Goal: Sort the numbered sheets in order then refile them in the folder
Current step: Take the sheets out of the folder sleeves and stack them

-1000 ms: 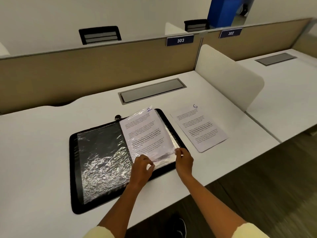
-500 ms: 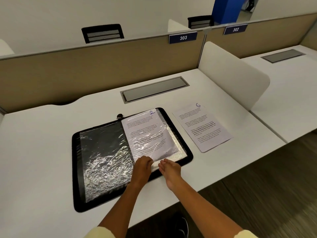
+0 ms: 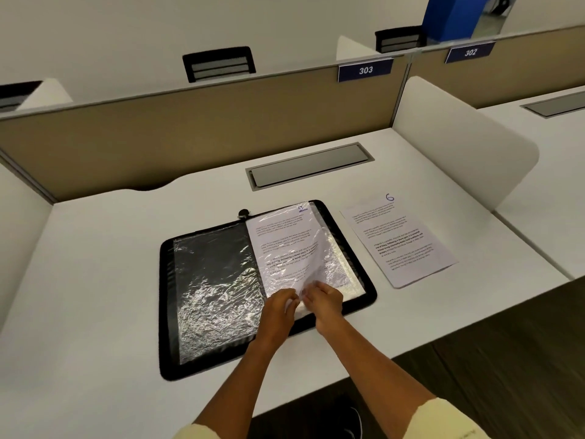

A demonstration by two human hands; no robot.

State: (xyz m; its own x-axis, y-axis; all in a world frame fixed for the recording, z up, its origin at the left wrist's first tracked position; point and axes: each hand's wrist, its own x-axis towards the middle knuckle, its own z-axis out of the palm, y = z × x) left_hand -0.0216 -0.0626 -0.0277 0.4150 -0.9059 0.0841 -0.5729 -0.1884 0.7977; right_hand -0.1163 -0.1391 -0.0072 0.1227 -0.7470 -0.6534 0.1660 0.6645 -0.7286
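A black zip folder (image 3: 166, 312) lies open on the white desk, with crinkled clear sleeves inside. On its right half a printed sheet marked 2 (image 3: 285, 239) sits in a clear sleeve (image 3: 329, 248). The sleeve's near corner is lifted. My left hand (image 3: 280, 307) and my right hand (image 3: 324, 301) meet at that near corner, and both pinch the plastic there. A loose sheet marked 6 (image 3: 400, 240) lies flat on the desk to the right of the folder.
A grey cable hatch (image 3: 308, 164) is set into the desk behind the folder. A white rounded divider (image 3: 468, 144) stands at the right, a tan partition with the tag 303 (image 3: 365, 70) at the back. The desk's front edge runs just below the folder.
My right hand has slid left along the folder's near edge to meet my left hand. The sleeve's near corner has lifted between the fingers.
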